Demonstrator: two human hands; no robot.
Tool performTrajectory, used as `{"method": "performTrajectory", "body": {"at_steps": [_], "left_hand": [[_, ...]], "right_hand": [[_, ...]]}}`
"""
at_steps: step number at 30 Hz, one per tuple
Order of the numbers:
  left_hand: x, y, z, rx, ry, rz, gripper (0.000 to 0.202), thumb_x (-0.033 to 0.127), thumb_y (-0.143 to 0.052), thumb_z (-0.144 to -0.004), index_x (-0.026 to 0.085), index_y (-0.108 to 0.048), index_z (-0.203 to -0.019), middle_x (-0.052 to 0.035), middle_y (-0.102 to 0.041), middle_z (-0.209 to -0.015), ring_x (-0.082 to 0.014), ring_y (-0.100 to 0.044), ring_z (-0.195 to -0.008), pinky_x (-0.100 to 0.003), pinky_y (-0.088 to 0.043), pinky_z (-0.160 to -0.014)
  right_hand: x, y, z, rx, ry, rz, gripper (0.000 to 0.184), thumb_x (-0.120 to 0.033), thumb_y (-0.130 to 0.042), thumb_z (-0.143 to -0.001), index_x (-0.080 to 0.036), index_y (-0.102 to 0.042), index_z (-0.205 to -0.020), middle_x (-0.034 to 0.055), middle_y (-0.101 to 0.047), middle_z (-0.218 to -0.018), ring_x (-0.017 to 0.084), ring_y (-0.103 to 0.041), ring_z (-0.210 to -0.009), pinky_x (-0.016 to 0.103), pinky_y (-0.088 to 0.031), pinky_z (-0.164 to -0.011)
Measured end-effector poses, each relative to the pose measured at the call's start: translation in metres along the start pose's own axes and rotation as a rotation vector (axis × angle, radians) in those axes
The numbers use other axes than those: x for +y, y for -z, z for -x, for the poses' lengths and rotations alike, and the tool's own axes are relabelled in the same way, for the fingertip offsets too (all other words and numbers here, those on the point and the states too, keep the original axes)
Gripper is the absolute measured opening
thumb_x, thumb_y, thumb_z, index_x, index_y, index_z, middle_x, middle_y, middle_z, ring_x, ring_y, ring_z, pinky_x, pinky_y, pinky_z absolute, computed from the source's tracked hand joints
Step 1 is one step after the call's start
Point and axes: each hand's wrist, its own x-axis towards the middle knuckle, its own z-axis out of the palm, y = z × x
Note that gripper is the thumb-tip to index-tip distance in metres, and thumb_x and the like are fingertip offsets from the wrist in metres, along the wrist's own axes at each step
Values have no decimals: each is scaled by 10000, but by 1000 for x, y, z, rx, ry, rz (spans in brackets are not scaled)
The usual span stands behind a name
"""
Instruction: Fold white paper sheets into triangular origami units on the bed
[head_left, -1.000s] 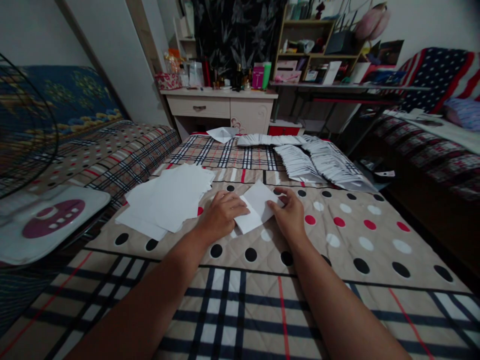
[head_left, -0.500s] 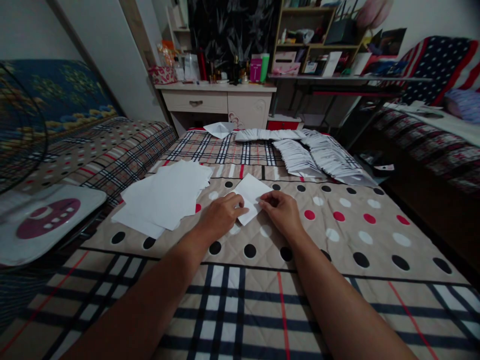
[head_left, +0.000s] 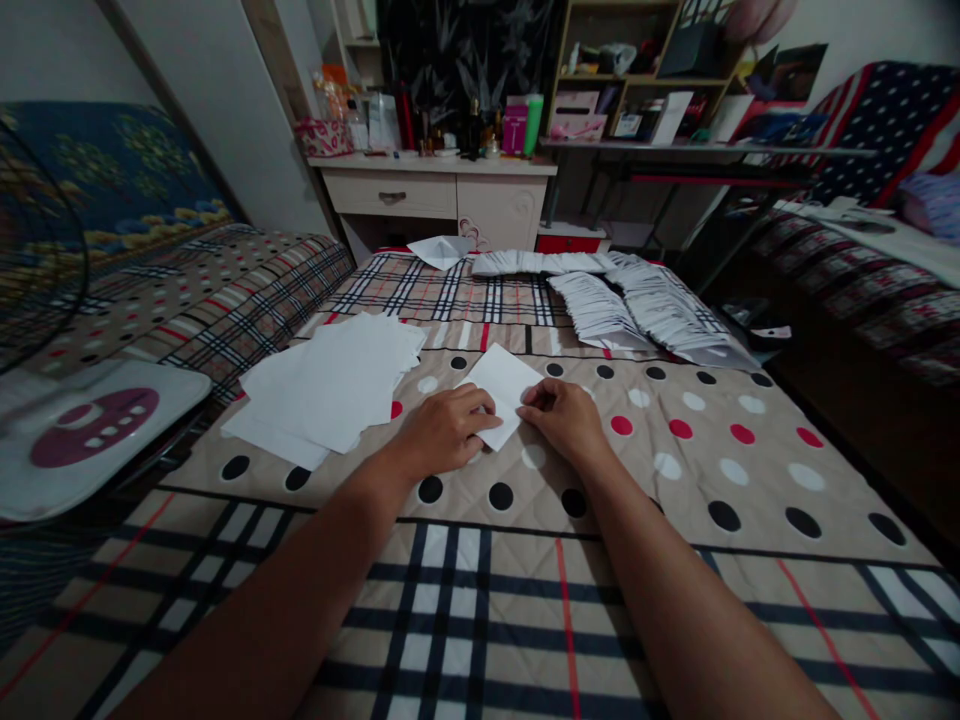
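Observation:
A small white sheet of paper (head_left: 504, 378), which looks folded, lies cornerwise on the dotted bedspread between my hands. My left hand (head_left: 450, 428) rests on its left edge, thumb and curled fingers closed on the paper. On the opposite edge my right hand (head_left: 564, 420) pinches the paper between thumb and fingertips. Left of my hands lies a loose pile of white paper sheets (head_left: 330, 385). Rows of folded white papers (head_left: 667, 310) stand packed together at the far right of the bed, and one separate folded paper (head_left: 441, 250) lies at the far edge.
The patterned bedspread (head_left: 675, 500) covers the bed under my arms. A white plastic seat (head_left: 187, 390) with a purple print stands at the left. Beyond the bed are a white dresser (head_left: 420, 195) with bottles and boxes on top, and a shelf desk (head_left: 705, 150).
My left hand has shifted slightly right over the paper, its fingers lying flatter across the edge. The right hand keeps its pinch. The camera view has moved a little.

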Motion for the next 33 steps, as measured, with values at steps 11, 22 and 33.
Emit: {"method": "performTrajectory", "body": {"at_steps": [11,22,33], "left_hand": [[-8,-6,1,115,86,218,115,195,-631,-869,202,-734,-921,-39,-672,-884,-160,-602,-878,-295,-482,-763],[6,-5,-11,11,33,91,145,159,-623,-854,224,-735,-919,-39,-657,-922,-175,-572,-878,-316,-452,-771],[-6,-13,-10,24,499,253,250,360,-575,-899,189,-708,-774,-24,-662,-819,-149,-592,-759,-272,-416,-687]], "right_hand": [[0,1,-2,-31,-15,-18,86,-165,-695,-657,-195,-675,-735,-9,-679,-679,131,-584,-595,239,-407,-571],[-3,-1,0,-35,-4,11,76,-158,-672,-673,-206,-686,-728,-6,-686,-691,137,-588,-607,236,-393,-564],[-3,1,0,-52,-17,0,73,-164,-676,-666,-202,-698,-725,-4,-691,-673,141,-595,-596,244,-403,-565]]}}
